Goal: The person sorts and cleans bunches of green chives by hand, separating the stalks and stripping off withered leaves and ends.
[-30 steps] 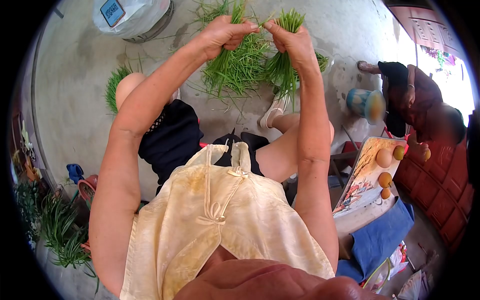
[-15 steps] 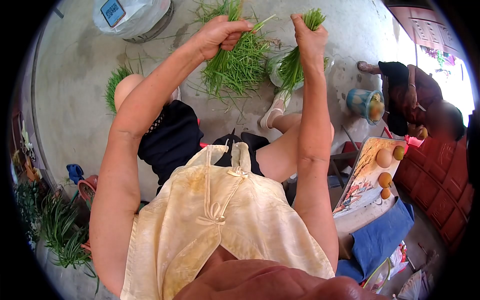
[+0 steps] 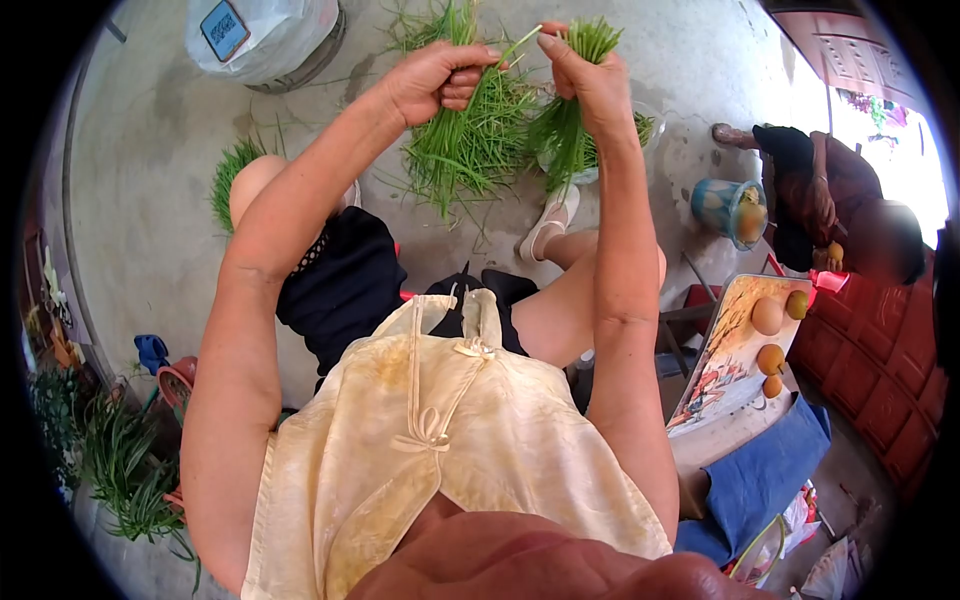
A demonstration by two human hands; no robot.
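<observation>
My left hand (image 3: 440, 84) is closed round a loose bunch of long green stalks (image 3: 446, 135), with one pale stalk end sticking out past its thumb. My right hand (image 3: 592, 82) grips a thicker green bunch (image 3: 562, 135), its cut ends showing above the fist. The thumb and forefinger of that hand are at the tip of the pale stalk (image 3: 524, 42). Below and between both hands, a pile of green stalks (image 3: 490, 150) lies on the concrete floor. Behind the right-hand bunch, a clear bowl or bag is partly hidden.
A white-covered bin (image 3: 285, 40) carries a QR-code card. More greens (image 3: 232, 180) lie by the left knee. Another person (image 3: 840, 200) sits at the right beside a blue bucket (image 3: 728, 212). Round fruits (image 3: 768, 316) rest on a patterned board (image 3: 725, 350). Potted plants (image 3: 125, 460) stand lower left.
My right hand moved away to the right, then came back left to the pale stalk held in my left hand. The other person's hands shifted near the bucket.
</observation>
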